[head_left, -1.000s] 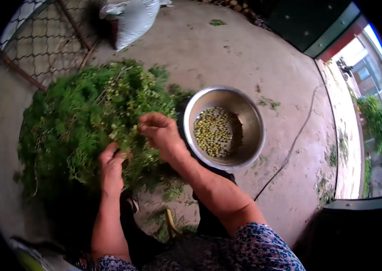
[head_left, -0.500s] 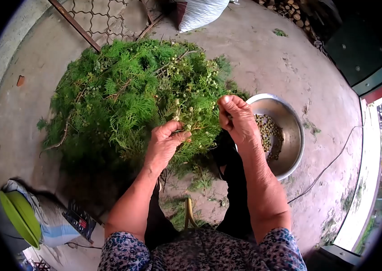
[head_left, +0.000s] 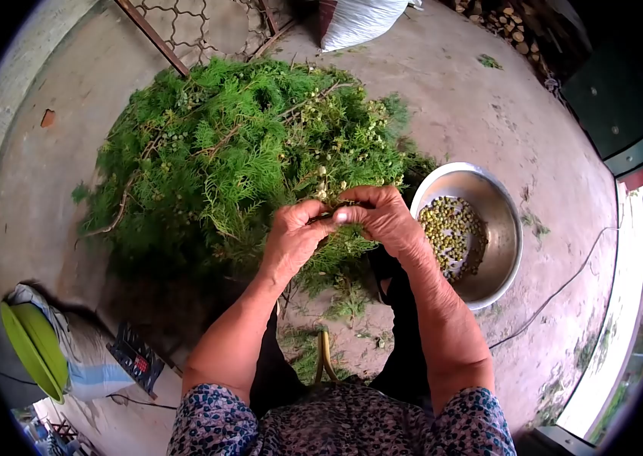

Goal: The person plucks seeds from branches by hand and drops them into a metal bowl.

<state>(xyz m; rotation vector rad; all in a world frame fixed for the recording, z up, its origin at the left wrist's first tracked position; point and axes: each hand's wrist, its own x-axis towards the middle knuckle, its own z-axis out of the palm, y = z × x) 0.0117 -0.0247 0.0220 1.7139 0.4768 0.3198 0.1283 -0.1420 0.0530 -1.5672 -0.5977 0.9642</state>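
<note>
Branches (head_left: 222,144) heaped on the floor (head_left: 443,106), beyond both hands, spread mostly leftward. Left hand (head_left: 292,235) at the heap's near right edge, thumb and finger pinched narrow on a sprig (head_left: 321,187), seemingly pointing away from the person. Right hand (head_left: 384,220) meets those fingertips, fingers bent; can't tell if closed on anything. Bowl (head_left: 502,228) of berries (head_left: 449,228) just beside right wrist, nearer that hand.

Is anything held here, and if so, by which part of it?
Cannot be told: the left grip and right grip meet by the green branches, hiding whatever they may pinch.
</note>
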